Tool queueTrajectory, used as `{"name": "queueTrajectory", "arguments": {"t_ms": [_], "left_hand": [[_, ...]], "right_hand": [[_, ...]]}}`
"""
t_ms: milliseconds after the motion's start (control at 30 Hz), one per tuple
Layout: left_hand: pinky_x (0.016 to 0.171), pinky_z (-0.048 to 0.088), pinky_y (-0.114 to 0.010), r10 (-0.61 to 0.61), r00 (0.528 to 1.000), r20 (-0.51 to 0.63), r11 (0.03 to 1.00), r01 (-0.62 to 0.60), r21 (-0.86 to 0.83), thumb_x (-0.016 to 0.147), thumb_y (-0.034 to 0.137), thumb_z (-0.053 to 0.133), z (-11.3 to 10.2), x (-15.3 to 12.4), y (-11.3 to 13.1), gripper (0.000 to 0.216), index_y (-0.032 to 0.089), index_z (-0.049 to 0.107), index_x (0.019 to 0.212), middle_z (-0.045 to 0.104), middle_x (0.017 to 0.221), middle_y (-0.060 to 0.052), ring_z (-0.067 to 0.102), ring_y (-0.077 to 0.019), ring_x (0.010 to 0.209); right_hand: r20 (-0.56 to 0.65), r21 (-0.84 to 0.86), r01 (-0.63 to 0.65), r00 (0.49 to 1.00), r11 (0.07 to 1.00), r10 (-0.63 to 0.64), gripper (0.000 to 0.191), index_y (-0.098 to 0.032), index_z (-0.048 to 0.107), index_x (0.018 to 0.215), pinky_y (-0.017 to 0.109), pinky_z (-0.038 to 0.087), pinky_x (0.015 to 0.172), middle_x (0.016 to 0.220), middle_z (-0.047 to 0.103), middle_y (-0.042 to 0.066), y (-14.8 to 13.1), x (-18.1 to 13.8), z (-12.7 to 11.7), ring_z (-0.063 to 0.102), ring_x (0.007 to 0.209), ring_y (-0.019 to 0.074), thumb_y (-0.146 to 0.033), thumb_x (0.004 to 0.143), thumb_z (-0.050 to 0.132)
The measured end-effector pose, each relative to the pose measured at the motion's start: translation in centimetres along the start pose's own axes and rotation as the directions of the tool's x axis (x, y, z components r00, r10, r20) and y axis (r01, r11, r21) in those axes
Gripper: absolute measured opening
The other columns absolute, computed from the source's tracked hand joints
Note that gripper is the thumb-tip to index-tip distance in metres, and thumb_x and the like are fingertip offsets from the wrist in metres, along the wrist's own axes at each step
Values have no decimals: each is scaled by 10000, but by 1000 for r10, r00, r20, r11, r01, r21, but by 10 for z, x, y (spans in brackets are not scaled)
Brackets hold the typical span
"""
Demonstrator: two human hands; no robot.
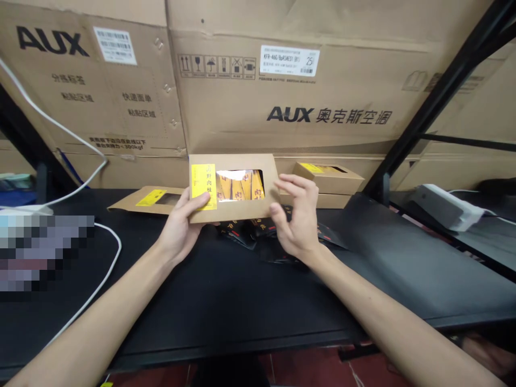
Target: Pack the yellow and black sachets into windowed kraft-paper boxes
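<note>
A flat brown cardboard box (237,209) with a yellow label and a clear window showing yellow packets is held upright over the black table (226,301). My left hand (181,226) grips its lower left corner, thumb on the yellow label. At the box's right edge, my right hand (296,217) has its fingers curled and its fingertips touching the side. Dark packets (250,234) lie on the table just under the box.
A flat unfolded box sleeve (147,199) lies at the back left. Another filled brown box (328,177) sits on a stack at the back right. Large AUX cartons (282,80) form the back wall. A white cable (97,279) crosses the left side; a black shelf frame (435,102) stands at right.
</note>
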State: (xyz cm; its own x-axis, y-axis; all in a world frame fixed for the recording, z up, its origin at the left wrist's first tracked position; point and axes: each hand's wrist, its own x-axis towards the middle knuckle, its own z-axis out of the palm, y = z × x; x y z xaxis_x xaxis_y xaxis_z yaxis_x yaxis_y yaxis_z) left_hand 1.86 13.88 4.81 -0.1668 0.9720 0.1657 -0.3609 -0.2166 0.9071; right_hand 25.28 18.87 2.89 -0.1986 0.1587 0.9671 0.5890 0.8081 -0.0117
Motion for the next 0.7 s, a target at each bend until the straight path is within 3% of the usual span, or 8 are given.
{"name": "queueTrajectory", "arguments": {"t_ms": [100,200,333,700], "left_hand": [[903,647,-434,20,1000,16,999,-20,-35,779,332,798,0,-1,0,379,224,701,1130,773,1263,-70,708,-330,1204],[1031,605,-460,48,998,29,998,-47,-40,782,338,805,-1,-2,0,402,249,692,1158,780,1257,-46,713,-320,1224],[1025,611,-461,76,997,6,997,-76,13,802,455,819,-3,-2,-2,481,239,659,1201,766,1292,-77,716,-329,1232],[997,637,-449,120,993,2,990,-120,75,701,549,910,-1,-2,-2,688,235,634,1248,762,1315,-102,723,-354,1234]], "right_hand": [[4,167,-262,964,951,265,331,-246,587,1326,486,572,1005,1284,655,129,7,0,-1,674,1183,262,-441,1064,536],[130,287,-408,913,867,387,378,-226,594,1289,447,611,908,1235,698,127,10,-1,-3,727,1040,233,-516,1057,524],[194,349,-443,896,826,398,399,-231,605,1278,443,610,914,1235,740,116,5,-2,-5,739,1035,232,-548,1049,525],[162,367,-403,915,839,368,357,-257,553,1327,445,602,986,1287,714,116,5,-7,-3,723,1172,232,-500,1070,504]]}}
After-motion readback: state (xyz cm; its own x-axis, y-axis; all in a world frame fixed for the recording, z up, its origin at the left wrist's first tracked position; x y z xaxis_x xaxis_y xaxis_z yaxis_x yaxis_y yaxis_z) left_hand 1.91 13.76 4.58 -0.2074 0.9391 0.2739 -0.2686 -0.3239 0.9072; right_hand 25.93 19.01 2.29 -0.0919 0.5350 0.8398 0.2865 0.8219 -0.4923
